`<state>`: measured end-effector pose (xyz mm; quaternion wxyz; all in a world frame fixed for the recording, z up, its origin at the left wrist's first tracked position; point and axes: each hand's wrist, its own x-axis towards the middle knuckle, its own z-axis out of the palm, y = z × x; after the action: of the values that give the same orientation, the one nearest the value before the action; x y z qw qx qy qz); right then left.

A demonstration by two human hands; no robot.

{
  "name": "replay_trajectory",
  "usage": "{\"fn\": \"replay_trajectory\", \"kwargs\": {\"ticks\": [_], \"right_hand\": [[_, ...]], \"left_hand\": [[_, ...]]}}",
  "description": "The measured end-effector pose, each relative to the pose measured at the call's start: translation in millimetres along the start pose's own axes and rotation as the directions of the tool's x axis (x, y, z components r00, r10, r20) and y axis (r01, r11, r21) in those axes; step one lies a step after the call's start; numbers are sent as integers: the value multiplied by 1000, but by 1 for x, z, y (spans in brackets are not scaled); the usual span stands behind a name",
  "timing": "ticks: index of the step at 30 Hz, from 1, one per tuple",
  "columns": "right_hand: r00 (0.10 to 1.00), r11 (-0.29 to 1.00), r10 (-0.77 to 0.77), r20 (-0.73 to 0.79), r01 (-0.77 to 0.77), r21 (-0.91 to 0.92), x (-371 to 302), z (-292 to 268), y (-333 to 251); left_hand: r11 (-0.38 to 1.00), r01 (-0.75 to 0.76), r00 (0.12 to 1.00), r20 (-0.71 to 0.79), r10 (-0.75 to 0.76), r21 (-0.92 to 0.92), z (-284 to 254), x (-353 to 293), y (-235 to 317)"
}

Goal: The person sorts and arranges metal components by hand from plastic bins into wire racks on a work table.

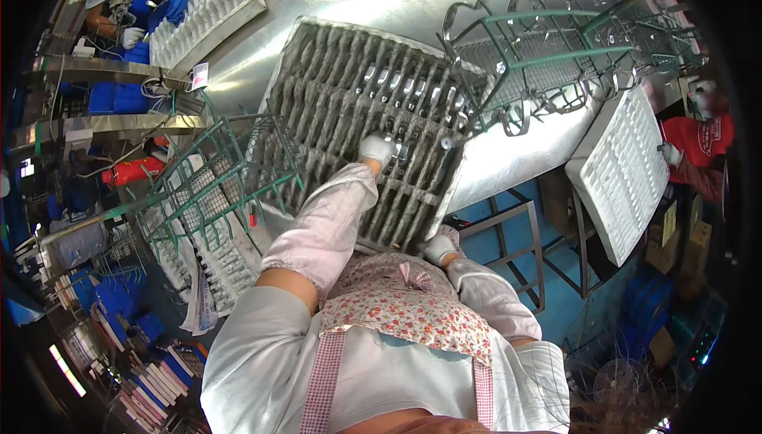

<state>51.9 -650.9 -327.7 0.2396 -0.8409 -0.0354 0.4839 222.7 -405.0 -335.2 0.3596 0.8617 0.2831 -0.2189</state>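
A large grey moulded tray point(333, 85) with rows of long slots lies tilted on the metal table in front of me. Small shiny metal pieces point(409, 87) sit in a row across its upper right part. My left hand point(376, 151), in a white glove, reaches over the tray's middle. Its fingers are curled in beside a shiny metal piece point(402, 151); the fingertips are too small to make out clearly. My right hand point(436, 248), also gloved, is at the tray's near right edge, with its fingers partly hidden.
Green wire racks with metal hooks stand to the right point(548, 61) and left point(222, 180). A pale tray point(627, 172) leans at right near a co-worker's gloved hand point(671, 154). Another pale tray point(210, 9) lies far left, near another person. A dark metal frame point(508, 251) stands below right.
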Motion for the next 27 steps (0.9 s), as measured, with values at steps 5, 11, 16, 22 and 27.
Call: {"fn": "replay_trajectory", "kwargs": {"ticks": [5, 11, 16, 22, 27], "right_hand": [[744, 731, -220, 631, 554, -398, 85, 123, 0], [909, 938, -262, -323, 162, -306, 50, -129, -87], [713, 849, -381, -588, 19, -527, 98, -214, -23], [933, 837, -110, -343, -99, -538, 89, -186, -55], [965, 801, -262, 12, 224, -555, 44, -116, -74]], "left_hand": [[996, 84, 975, 211, -75, -35, -33, 7, -1], [994, -103, 952, 294, 84, 48, -30, -2, -18], [985, -104, 972, 226, 71, 138, -17, -3, -14], [961, -181, 938, 331, 105, 209, -47, 3, -38], [830, -397, 850, 498, 171, 392, -75, 22, -112]]}}
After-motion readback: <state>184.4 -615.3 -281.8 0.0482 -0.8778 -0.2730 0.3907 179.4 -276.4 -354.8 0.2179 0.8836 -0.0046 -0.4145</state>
